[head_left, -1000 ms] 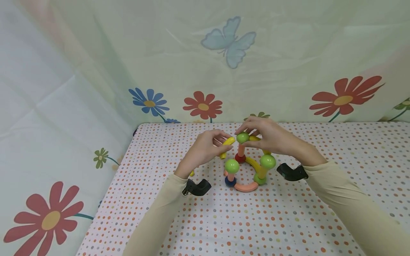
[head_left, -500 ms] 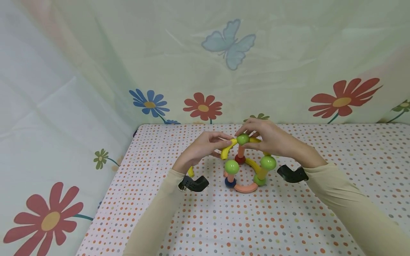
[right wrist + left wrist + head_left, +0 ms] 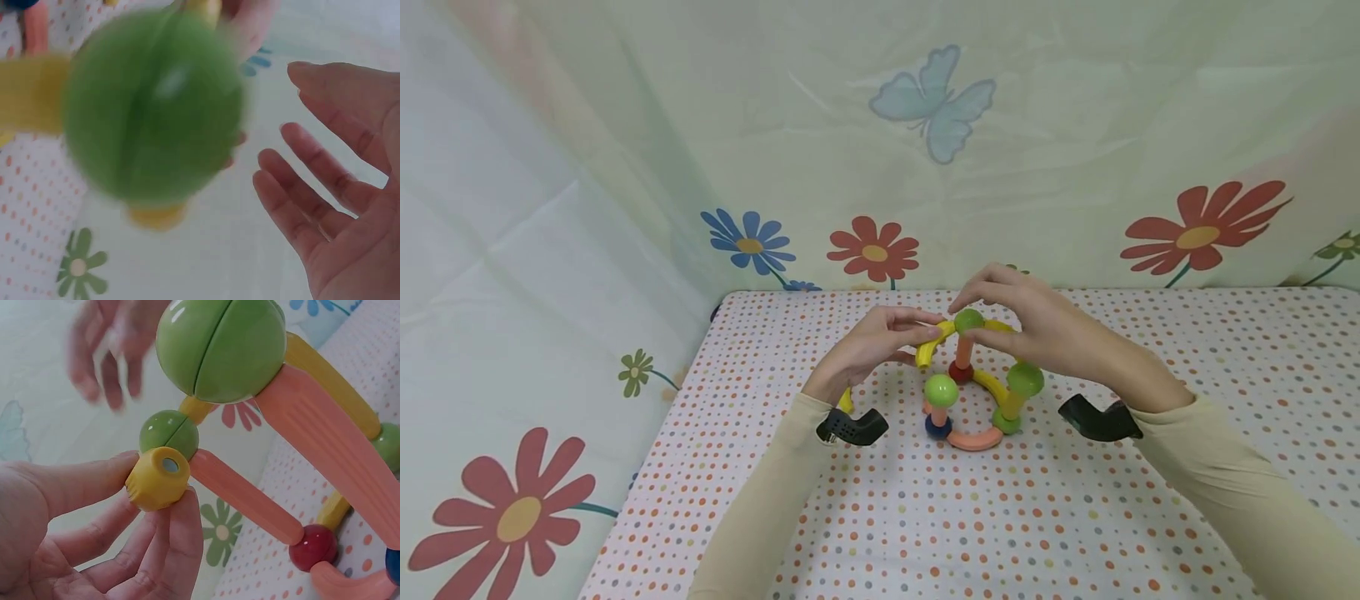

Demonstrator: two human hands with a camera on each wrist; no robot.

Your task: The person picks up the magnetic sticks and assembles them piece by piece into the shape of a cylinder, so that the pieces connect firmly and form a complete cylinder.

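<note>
My left hand (image 3: 876, 346) pinches a curved yellow rod (image 3: 928, 346) of a magnetic building set between thumb and fingers. Its far end meets the green ball (image 3: 969, 321) on top of the back pink rod (image 3: 964, 350); the near end, with a metal disc, faces the left wrist camera (image 3: 170, 465). Fingers loosely spread, my right hand (image 3: 1037, 325) is beside that ball, and the right wrist view shows the palm (image 3: 356, 175) holding nothing. Another yellow curve (image 3: 997, 325) runs from the back ball toward the right green ball (image 3: 1026, 379), partly hidden by the right hand.
The frame's base joins a red ball (image 3: 960, 372), a blue ball (image 3: 938, 427) and a lower green ball (image 3: 1006, 422) with curved rods. A front green ball (image 3: 941, 391) tops another pink rod. One loose yellow piece (image 3: 846, 402) lies by the left wrist on the dotted cloth (image 3: 970, 517).
My left hand has moved a little, bringing the yellow rod's end against the back green ball. My right hand has let go of that ball and drawn slightly right.
</note>
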